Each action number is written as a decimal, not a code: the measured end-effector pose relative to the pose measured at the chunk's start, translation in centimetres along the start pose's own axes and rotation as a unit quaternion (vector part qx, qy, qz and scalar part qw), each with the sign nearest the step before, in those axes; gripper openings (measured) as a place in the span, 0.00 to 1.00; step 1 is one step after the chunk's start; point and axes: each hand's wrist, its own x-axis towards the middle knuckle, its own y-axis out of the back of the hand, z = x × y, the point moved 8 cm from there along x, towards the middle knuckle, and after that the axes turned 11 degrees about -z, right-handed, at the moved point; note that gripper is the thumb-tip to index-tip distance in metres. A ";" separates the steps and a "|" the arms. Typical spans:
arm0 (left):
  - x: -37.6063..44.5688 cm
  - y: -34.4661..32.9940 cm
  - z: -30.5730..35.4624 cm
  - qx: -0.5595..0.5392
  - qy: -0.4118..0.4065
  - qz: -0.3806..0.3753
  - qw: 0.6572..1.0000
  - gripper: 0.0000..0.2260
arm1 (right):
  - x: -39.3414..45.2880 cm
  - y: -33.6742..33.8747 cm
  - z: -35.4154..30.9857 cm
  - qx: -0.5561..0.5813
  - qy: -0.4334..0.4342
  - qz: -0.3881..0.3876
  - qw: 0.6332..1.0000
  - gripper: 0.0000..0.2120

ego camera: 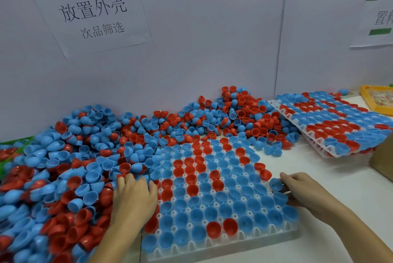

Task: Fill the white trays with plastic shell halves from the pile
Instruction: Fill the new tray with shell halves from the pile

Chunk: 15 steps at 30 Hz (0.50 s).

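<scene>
A big pile of blue and red plastic shell halves (89, 156) covers the left and back of the table. In front of me lies a white tray (251, 236) whose cells hold blue and red halves, open side up. My left hand (134, 196) rests palm down on the pile at the tray's left edge, fingers spread over the shells. My right hand (297, 188) is at the tray's right edge and pinches a blue shell half (275, 184) between thumb and fingers.
Filled white trays (331, 152) are stacked, tilted, at the back right. A yellow bin (365, 101) stands at the far right, a cardboard box (382, 160) beside the stack. A green crate edge (12, 141) shows at the left. Paper signs hang on the wall.
</scene>
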 end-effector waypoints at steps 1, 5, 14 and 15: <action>-0.5 0.3 -0.1 -0.018 -0.014 0.026 0.999 0.15 | 0.0 0.0 0.1 0.005 -0.001 -0.003 1.000 0.19; -2.2 0.9 -1.3 -0.065 -0.040 0.054 0.996 0.14 | 0.3 -0.2 0.5 0.010 -0.005 -0.020 1.000 0.19; -5.3 0.3 -3.4 -0.154 0.004 0.023 0.988 0.15 | 0.8 -0.4 -0.1 0.000 0.008 -0.031 0.999 0.18; -5.4 0.0 -3.3 -0.160 0.003 0.011 0.987 0.13 | 0.9 -0.4 -0.2 -0.002 0.008 -0.031 0.999 0.18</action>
